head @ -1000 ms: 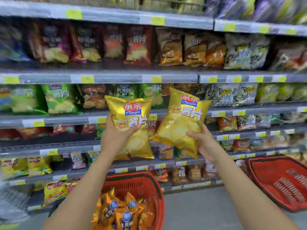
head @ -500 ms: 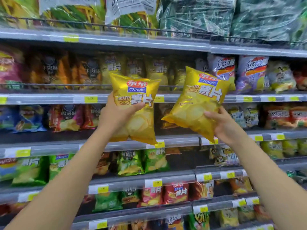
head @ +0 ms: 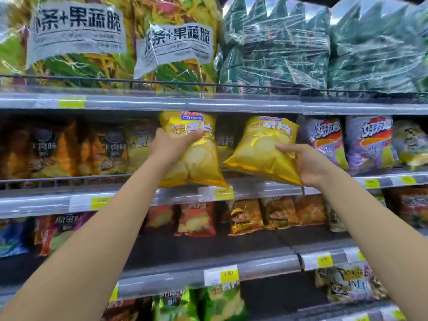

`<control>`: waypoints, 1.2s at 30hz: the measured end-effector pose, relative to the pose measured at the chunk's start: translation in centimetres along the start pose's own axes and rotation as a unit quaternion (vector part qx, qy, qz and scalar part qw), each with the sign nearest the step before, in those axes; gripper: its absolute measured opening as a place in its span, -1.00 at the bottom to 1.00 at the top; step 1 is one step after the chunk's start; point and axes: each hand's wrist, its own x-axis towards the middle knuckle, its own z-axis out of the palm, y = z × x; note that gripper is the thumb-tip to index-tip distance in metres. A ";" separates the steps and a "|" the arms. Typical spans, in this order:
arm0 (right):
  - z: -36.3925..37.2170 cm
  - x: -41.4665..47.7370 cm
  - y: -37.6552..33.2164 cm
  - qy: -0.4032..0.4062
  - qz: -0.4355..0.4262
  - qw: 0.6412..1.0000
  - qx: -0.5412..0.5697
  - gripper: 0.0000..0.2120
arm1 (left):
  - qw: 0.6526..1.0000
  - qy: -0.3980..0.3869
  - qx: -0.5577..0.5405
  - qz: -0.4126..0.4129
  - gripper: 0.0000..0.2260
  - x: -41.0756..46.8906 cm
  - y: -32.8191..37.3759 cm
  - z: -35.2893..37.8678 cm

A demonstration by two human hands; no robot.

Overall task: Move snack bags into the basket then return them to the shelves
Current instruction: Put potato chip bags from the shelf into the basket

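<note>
Where the shelf edge (head: 254, 192) runs, left hand (head: 171, 147) grips one yellow bag (head: 199, 163), right hand (head: 309, 164) grips the other bag (head: 261, 147); both perhaps touching it.

Shelf slot (head: 222, 139) between orange bags (head: 108, 154) and purple bags (head: 328, 140) – the left yellow bag (head: 196, 158) and right yellow bag (head: 261, 149) fill its mouth. Low wire rail (head: 58, 179) guards the front edge – upper shelf (head: 231, 105) sits close above the bag tops.
</note>
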 end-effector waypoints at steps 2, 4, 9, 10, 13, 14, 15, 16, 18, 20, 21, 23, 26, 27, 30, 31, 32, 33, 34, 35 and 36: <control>-0.5 1.8 -0.4 -0.010 0.002 1.000 -0.009 -0.66 | 1.000 0.023 0.000 0.018 0.19 0.8 -0.8 1.5; -0.9 3.4 -0.8 -0.020 0.011 0.999 -0.025 -0.67 | 0.999 0.040 -0.014 0.026 0.18 2.1 -1.3 2.3; -2.0 6.9 -1.5 -0.079 0.010 0.994 -0.069 -0.61 | 0.998 0.061 -0.018 0.027 0.23 4.7 -1.3 3.6; -2.3 7.6 -1.5 -0.088 -0.004 0.993 -0.077 -0.60 | 0.997 0.064 -0.019 0.025 0.26 5.0 -1.2 3.8; -3.3 9.2 -1.1 -0.096 -0.048 0.991 -0.080 -0.48 | 0.997 0.071 0.003 0.026 0.22 5.8 -1.9 4.6; -3.6 9.8 -0.8 -0.096 -0.057 0.990 -0.081 -0.43 | 0.997 0.073 0.014 0.028 0.21 6.1 -2.3 4.9; -3.9 10.3 -0.5 -0.095 -0.062 0.990 -0.082 -0.39 | 0.997 0.074 0.026 0.029 0.21 6.3 -3.0 5.2; -4.2 10.8 -0.2 -0.096 -0.067 0.990 -0.083 -0.34 | 0.996 0.075 0.040 0.033 0.18 6.6 -3.4 5.6; -4.7 11.6 0.1 -0.099 -0.074 0.988 -0.088 -0.24 | 0.995 0.060 0.073 0.020 0.09 7.0 -3.9 6.1; -5.1 12.3 0.1 -0.111 -0.082 0.985 -0.103 -0.12 | 0.995 0.008 0.094 -0.001 0.04 7.7 -4.0 6.4; -5.2 12.5 0.2 -0.117 -0.087 0.983 -0.108 -0.12 | 0.995 -0.017 0.096 -0.007 0.03 7.8 -3.9 6.5; -5.3 12.8 0.3 -0.116 -0.103 0.982 -0.109 -0.25 | 0.995 -0.026 0.099 -0.009 0.05 7.9 -4.0 6.5; -5.8 12.7 0.5 -0.114 -0.105 0.983 -0.095 -0.30 | 0.991 -0.005 0.133 -0.030 -0.01 7.9 -3.6 6.5; -5.8 12.5 0.4 -0.117 -0.098 0.983 -0.098 -0.33 | 0.987 -0.002 0.152 -0.044 0.00 8.0 -3.4 6.5; -5.4 12.6 -0.3 -0.113 -0.061 0.982 -0.139 -0.35 | 0.974 0.008 0.207 -0.088 0.06 8.6 -2.9 6.6; -4.8 12.9 -0.4 -0.079 -0.055 0.981 -0.171 -0.22 | 0.973 0.011 0.210 -0.091 0.08 8.8 -3.0 6.8; -4.3 13.2 -0.5 -0.036 -0.056 0.975 -0.212 -0.03 | 0.974 0.011 0.210 -0.089 0.10 8.9 -3.1 7.0; -3.7 13.3 -0.6 -0.001 -0.061 0.965 -0.256 0.12 | 0.975 0.015 0.207 -0.083 0.11 9.0 -3.2 7.2; -3.3 13.3 -0.7 0.019 -0.063 0.956 -0.287 0.22 | 0.976 0.023 0.203 -0.077 0.10 9.0 -3.3 7.4; -3.0 13.3 -0.9 0.023 -0.051 0.949 -0.309 0.26 | 0.977 0.033 0.198 -0.071 0.08 9.1 -3.5 7.6; -2.9 13.2 -1.2 0.011 -0.029 0.948 -0.316 0.23 | 0.977 0.040 0.195 -0.069 0.07 9.1 -3.6 7.6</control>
